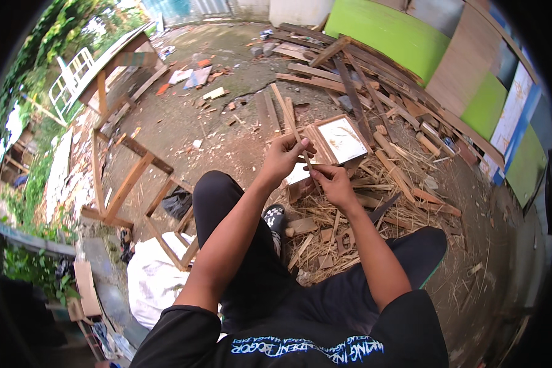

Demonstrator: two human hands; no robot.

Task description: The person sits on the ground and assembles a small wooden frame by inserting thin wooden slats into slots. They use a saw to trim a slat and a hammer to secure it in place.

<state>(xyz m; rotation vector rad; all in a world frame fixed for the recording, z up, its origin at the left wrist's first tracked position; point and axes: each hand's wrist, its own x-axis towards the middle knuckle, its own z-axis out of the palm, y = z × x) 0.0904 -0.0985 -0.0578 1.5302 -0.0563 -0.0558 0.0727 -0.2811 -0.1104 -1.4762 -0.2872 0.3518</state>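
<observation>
- So the left hand (pixel 284 157) is pinched round a thin wooden stick (pixel 284 109), thumb and fingers closed on it partway along.
- Right hand (pixel 336 185) is just below and to the right, fingertips together on the lower end of that same stick. Exact finger placement is too small to make out, tbh.
- Stick's up in the air between the knees, slanting away to the upper left, long end pointing off past the left hand.
- Right behind the hands there's a brown wooden box-like piece (pixel 316 136) with a white panel (pixel 343 136) set in it. The hands partly cover its near side.
- Loads of straw-like slivers (pixel 405 218) and offcuts all over the ground to the right, plus a dark blade-shaped piece (pixel 384 207) lying in the mess.
- Big heap of planks (pixel 325 76) further back, near some bright green panels (pixel 386 30).
- Over on the left, a bare wooden frame (pixel 127 187) stands near a black plastic bag (pixel 178 202), with white sheeting or a sack (pixel 153 279) closer in, can't tell which.
- One patterned shoe (pixel 275 222) pokes out below the hands, by the left knee.
</observation>
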